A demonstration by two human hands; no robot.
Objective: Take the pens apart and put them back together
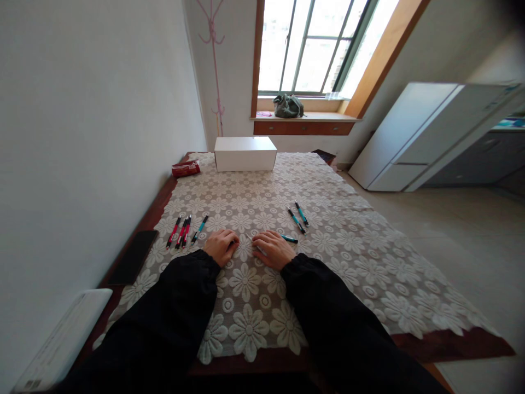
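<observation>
Both my hands rest side by side on a lace tablecloth (254,306) with a flower pattern. My left hand (220,246) has its fingers curled, and a small dark tip shows at its fingertips; what it is I cannot tell. My right hand (271,249) lies closed over a teal pen (290,239) whose end sticks out to the right. Left of my left hand lie a few red pens (180,231) and one teal pen (200,228). Two more teal pens (298,217) lie beyond my right hand.
A white box (245,154) stands at the table's far end, with a red packet (186,168) to its left. A dark phone (133,256) and a white pad (61,339) lie along the left edge by the wall. A white fridge (418,137) stands to the right.
</observation>
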